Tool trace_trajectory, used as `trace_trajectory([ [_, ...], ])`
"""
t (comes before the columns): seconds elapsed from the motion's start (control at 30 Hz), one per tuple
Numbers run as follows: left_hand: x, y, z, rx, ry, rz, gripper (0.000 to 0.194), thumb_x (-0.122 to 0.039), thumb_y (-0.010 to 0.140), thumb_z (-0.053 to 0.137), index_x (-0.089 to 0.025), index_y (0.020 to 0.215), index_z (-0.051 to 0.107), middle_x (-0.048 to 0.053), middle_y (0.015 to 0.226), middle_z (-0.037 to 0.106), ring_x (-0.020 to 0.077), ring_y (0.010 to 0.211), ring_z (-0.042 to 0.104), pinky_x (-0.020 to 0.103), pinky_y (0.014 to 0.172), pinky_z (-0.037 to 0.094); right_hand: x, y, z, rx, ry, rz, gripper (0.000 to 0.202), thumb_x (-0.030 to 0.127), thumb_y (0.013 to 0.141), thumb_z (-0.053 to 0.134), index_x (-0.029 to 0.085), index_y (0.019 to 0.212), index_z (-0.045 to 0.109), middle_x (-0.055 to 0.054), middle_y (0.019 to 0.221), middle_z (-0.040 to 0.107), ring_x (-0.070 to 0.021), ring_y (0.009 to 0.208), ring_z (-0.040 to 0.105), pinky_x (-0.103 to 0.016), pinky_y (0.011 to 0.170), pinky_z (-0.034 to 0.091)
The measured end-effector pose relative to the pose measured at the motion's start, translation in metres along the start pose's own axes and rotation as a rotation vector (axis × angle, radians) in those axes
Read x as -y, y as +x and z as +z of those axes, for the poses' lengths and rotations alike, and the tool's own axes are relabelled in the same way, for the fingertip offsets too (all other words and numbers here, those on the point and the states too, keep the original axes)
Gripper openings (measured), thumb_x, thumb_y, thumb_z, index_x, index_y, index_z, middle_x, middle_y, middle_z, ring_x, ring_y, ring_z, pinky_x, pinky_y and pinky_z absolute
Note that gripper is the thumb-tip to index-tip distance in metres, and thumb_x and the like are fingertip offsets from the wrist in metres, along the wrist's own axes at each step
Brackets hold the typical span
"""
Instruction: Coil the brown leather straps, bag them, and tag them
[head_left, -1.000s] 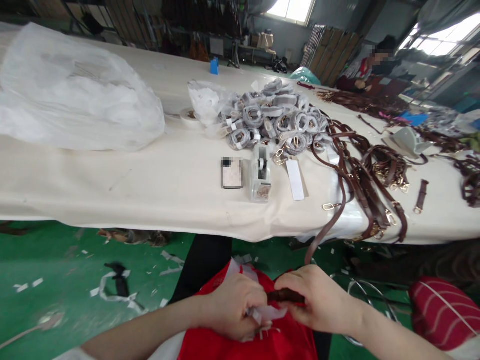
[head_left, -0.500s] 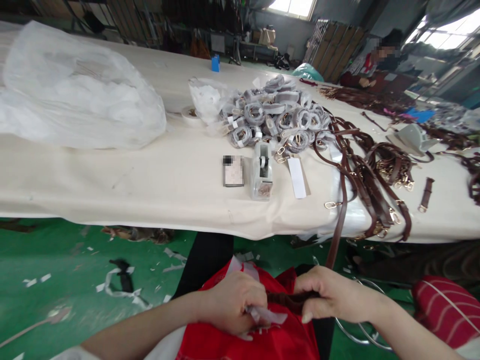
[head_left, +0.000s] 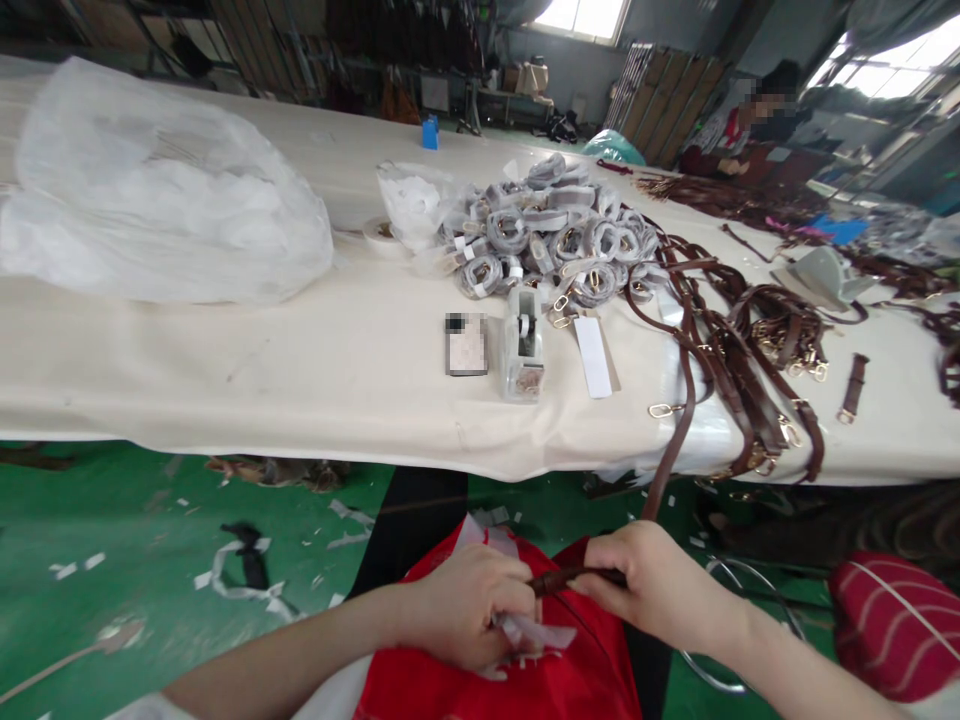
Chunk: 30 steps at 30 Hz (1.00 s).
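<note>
Over my lap, my left hand (head_left: 491,605) is closed round one part of a brown leather strap, with a strip of pale tissue (head_left: 536,632) poking out from its fingers. My right hand (head_left: 630,575) pinches the brown strap (head_left: 566,578) a little to the right. From the table edge, a strap length (head_left: 671,460) hangs down behind my right hand. Many brown straps with gold clasps (head_left: 735,380) lie on the table's right part. Beside them is a heap of coiled straps in grey wrapping (head_left: 555,225).
The cream table (head_left: 337,370) bears a tape dispenser (head_left: 523,345), a white card (head_left: 594,357), a big plastic bag (head_left: 165,190) and a small blue box (head_left: 430,132). A person (head_left: 727,145) is at the far right. A red striped cushion (head_left: 892,625) stands lower right.
My right hand has shifted slightly up and its fingers have closed more tightly on the strap, which now runs straighter between my hands. My left hand has barely moved.
</note>
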<state>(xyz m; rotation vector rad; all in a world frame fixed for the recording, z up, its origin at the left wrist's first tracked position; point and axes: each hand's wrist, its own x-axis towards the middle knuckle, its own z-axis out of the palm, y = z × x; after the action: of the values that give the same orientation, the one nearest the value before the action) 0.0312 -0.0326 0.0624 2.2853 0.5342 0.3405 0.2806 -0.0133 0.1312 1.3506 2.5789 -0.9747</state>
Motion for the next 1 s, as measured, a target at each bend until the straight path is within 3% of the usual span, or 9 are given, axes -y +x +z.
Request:
trace_trajectory([
  [0.13, 0.001, 0.0, 0.002, 0.003, -0.003, -0.02, 0.01, -0.02, 0.076, 0.067, -0.02, 0.071, 0.058, -0.003, 0.07, 0.061, 0.0139, 0.063, 0.057, 0.025, 0.054, 0.032, 0.007, -0.003, 0.004, -0.044, -0.176, 0.007, 0.033, 0.036, 0.095, 0.055, 0.021, 0.067, 0.062, 0.0, 0.06, 0.067, -0.0165, 0.057, 0.063, -0.029, 0.053, 0.028],
  [0.23, 0.002, 0.002, 0.006, -0.032, -0.022, -0.042, 0.025, -0.03, 0.08, 0.067, -0.019, 0.064, 0.051, -0.002, 0.062, 0.059, 0.0143, 0.059, 0.056, 0.026, 0.053, 0.032, 0.019, -0.004, 0.003, -0.03, -0.178, -0.095, 0.009, 0.029, 0.09, 0.061, 0.023, 0.094, 0.066, -0.001, 0.079, 0.073, -0.0191, 0.068, 0.068, -0.03, 0.057, 0.034],
  [0.33, 0.001, 0.004, 0.008, -0.066, -0.057, -0.022, 0.029, -0.027, 0.079, 0.066, -0.019, 0.06, 0.047, -0.002, 0.059, 0.058, 0.0132, 0.058, 0.056, 0.024, 0.053, 0.034, 0.031, -0.002, 0.005, 0.001, -0.229, -0.263, 0.037, 0.019, 0.087, 0.063, 0.023, 0.122, 0.055, -0.002, 0.101, 0.072, -0.0194, 0.076, 0.067, -0.031, 0.059, 0.036],
  [0.47, -0.001, 0.006, 0.009, -0.077, -0.059, -0.015, 0.039, -0.03, 0.082, 0.063, -0.02, 0.055, 0.037, -0.003, 0.052, 0.05, 0.0116, 0.052, 0.05, 0.025, 0.05, 0.033, 0.036, 0.001, 0.014, -0.015, -0.334, -0.339, 0.02, 0.016, 0.092, 0.057, 0.02, 0.112, 0.058, -0.002, 0.092, 0.071, -0.0181, 0.068, 0.063, -0.034, 0.055, 0.031],
  [0.67, 0.002, 0.004, 0.013, -0.071, -0.07, -0.012, 0.039, -0.027, 0.077, 0.064, -0.021, 0.055, 0.031, -0.005, 0.05, 0.044, 0.0108, 0.048, 0.042, 0.028, 0.047, 0.027, 0.028, 0.0, 0.023, -0.025, -0.262, -0.268, 0.025, 0.017, 0.08, 0.059, 0.022, 0.104, 0.059, -0.001, 0.089, 0.07, -0.0189, 0.07, 0.063, -0.034, 0.058, 0.031],
  [1.0, 0.003, 0.001, 0.014, -0.065, -0.102, 0.001, 0.039, -0.037, 0.084, 0.062, -0.021, 0.057, 0.04, -0.002, 0.054, 0.055, 0.0122, 0.051, 0.049, 0.027, 0.05, 0.031, 0.025, -0.008, 0.017, -0.031, -0.229, -0.17, 0.021, 0.016, 0.072, 0.053, 0.023, 0.091, 0.055, 0.0, 0.08, 0.067, -0.0204, 0.064, 0.06, -0.034, 0.058, 0.033],
])
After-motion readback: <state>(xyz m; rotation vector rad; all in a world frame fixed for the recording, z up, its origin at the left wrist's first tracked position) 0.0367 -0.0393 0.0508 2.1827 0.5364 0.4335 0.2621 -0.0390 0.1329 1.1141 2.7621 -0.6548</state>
